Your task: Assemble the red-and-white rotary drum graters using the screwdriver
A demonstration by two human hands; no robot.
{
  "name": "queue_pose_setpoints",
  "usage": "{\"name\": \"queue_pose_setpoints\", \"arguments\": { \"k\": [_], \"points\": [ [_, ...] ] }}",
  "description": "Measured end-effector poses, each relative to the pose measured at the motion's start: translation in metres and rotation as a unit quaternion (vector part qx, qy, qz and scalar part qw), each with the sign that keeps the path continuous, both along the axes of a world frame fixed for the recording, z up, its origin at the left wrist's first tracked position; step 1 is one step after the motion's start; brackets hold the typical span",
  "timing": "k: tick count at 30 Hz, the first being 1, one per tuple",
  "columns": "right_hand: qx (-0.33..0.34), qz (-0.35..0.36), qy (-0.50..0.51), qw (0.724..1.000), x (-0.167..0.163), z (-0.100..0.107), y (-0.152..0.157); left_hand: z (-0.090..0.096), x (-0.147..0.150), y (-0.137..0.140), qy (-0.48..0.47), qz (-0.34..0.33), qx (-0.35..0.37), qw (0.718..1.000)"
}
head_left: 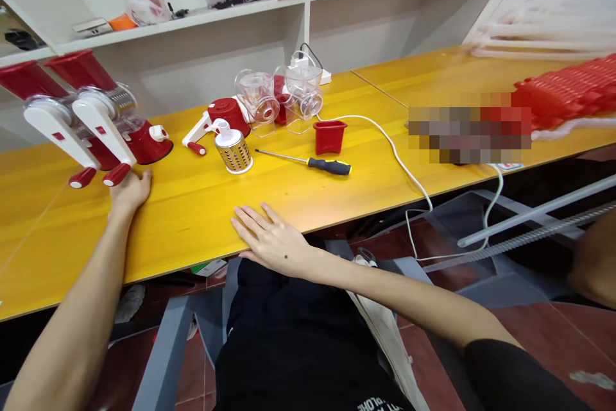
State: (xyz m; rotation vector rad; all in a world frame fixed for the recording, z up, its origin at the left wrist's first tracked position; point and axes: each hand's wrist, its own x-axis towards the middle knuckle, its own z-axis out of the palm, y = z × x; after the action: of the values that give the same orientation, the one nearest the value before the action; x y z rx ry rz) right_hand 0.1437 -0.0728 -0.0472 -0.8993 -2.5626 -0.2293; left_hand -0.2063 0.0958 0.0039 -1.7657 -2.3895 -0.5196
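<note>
In the head view, two red-and-white rotary graters stand side by side at the far left of the worktop (192, 206); the right one (150, 142) has its red base just beyond the left hand (129, 190). Handling it well would, I judge, mean taking the weight low at the base and keeping the fingers clear of its white crank (103, 122) and red knob (116, 174), since the crank looks free to swing. The other grater (34, 81) is close beside it, so any shift is best made slowly, lest the two cranks knock. A free second hand could steady the base.

The left arm reaches forward along the left side, nearly straight, with the wrist low over the worktop. Its thumb points away to the right of the knob; the other fingers are largely hidden behind the crank, so I cannot tell whether they grip anything. The right hand (274, 241) lies palm down at the near edge, fingers extended and slightly parted, holding nothing. Its forearm comes in from the right, across the lap. Beyond it are a grating drum (235, 153), a screwdriver (330, 166) and a red cup (330, 137), all untouched.
</note>
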Motion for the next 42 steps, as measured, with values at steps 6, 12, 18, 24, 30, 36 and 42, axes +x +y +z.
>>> {"name": "queue_pose_setpoints", "arguments": {
  "k": [6,12,18,24,30,36,42],
  "points": [
    [0.005,0.005,-0.006,1.0,-0.001,0.001,0.0,-0.018,0.029,-0.064,0.026,0.005,-0.03,0.999],
    [-0.05,0.025,0.014,0.998,0.003,0.009,0.0,-0.019,0.118,-0.106,-0.024,-0.205,-0.009,0.978],
    [-0.113,0.095,0.054,0.988,0.028,0.021,0.023,-0.004,0.19,-0.063,-0.09,-0.226,0.143,0.959],
    [-0.076,0.064,0.076,0.992,0.036,0.029,0.037,-0.001,0.199,-0.02,-0.151,-0.212,0.175,0.949],
    [-0.007,-0.027,0.12,0.992,0.065,0.071,0.074,0.0,0.168,-0.018,-0.109,-0.234,0.155,0.954],
    [0.029,-0.1,0.09,0.991,0.088,0.105,0.126,0.0,0.119,-0.022,-0.092,-0.222,0.149,0.959],
    [0.035,-0.107,0.02,0.993,0.071,0.134,0.179,0.004,0.085,-0.026,-0.113,-0.174,0.156,0.966]
  ]
}}
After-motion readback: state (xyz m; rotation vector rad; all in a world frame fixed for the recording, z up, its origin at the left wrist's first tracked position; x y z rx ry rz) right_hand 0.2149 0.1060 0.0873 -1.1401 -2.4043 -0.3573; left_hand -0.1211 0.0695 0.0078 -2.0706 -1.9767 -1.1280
